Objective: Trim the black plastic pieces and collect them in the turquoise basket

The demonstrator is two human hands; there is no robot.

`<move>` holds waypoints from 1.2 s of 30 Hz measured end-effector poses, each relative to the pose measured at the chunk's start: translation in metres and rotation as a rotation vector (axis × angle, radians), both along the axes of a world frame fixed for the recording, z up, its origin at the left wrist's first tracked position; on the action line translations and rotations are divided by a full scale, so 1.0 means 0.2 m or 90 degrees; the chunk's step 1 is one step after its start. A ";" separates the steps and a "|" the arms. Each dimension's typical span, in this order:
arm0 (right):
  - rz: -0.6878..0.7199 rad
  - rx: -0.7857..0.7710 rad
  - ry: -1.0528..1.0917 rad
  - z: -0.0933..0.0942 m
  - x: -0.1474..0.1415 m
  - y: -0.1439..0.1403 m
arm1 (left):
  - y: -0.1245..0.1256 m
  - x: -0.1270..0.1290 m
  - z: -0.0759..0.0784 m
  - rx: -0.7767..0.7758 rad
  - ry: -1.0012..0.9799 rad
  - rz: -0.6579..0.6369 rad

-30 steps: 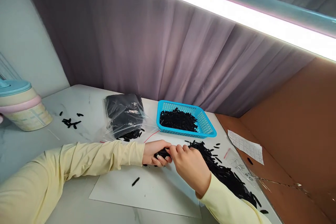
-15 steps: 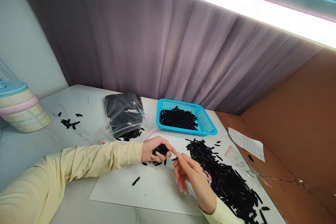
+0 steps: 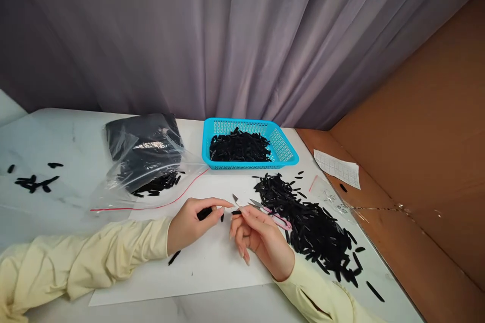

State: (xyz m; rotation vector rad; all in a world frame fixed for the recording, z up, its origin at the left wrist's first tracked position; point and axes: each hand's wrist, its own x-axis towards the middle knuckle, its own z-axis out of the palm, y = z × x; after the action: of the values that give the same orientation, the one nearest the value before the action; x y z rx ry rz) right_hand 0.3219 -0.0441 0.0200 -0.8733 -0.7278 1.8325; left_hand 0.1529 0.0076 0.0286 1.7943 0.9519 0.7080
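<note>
Landmark: white sheet (image 3: 212, 267), flat and matte, lying on the pale marbled table (image 3: 76, 141).

Left hand (image 3: 189, 222), over the sheet's upper middle: fingers curled round a small bundle of black strips (image 3: 205, 213), thumb and forefinger pinching one strip forward toward the blades. Right hand (image 3: 261, 234), just right of it: thumb and forefinger pinched on thread snips (image 3: 265, 210) with thin pointed metal blades parted and a pink handle; other fingers curled loosely.

Risks, as judged:
- Blade tips close to left fingertips; a slip could nick skin.
- Strips small, smooth, slightly glossy; bundle could spill from a loose grip.
- Loose pile of black strips (image 3: 310, 227) at the sheet's right edge, near the table edge; a sleeve sweep could scatter pieces.

Beyond the sheet: blue perforated plastic basket (image 3: 282, 144) holding more strips; clear crinkled zip bag (image 3: 144, 161), red seal line, dark contents. Stray strip (image 3: 174, 257) on the sheet's lower left.
</note>
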 end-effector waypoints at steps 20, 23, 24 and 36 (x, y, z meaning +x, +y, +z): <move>0.024 0.012 -0.067 0.01 -0.02 -0.02 | -0.02 -0.01 -0.02 0.233 -0.020 -0.062; 0.029 0.011 -0.068 0.01 -0.02 -0.02 | -0.02 -0.01 -0.03 0.223 -0.016 -0.061; 0.029 0.009 -0.069 0.01 -0.02 -0.02 | -0.01 -0.01 -0.03 0.220 -0.014 -0.058; 0.029 0.049 -0.040 -0.01 0.00 0.00 | 0.00 -0.01 -0.03 0.233 -0.068 -0.047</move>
State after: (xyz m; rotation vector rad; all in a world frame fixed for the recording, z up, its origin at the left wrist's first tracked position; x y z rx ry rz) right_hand 0.3217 -0.0450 0.0172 -0.8741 -0.8590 1.8109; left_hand 0.1516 0.0070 0.0221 2.0721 0.7132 0.9692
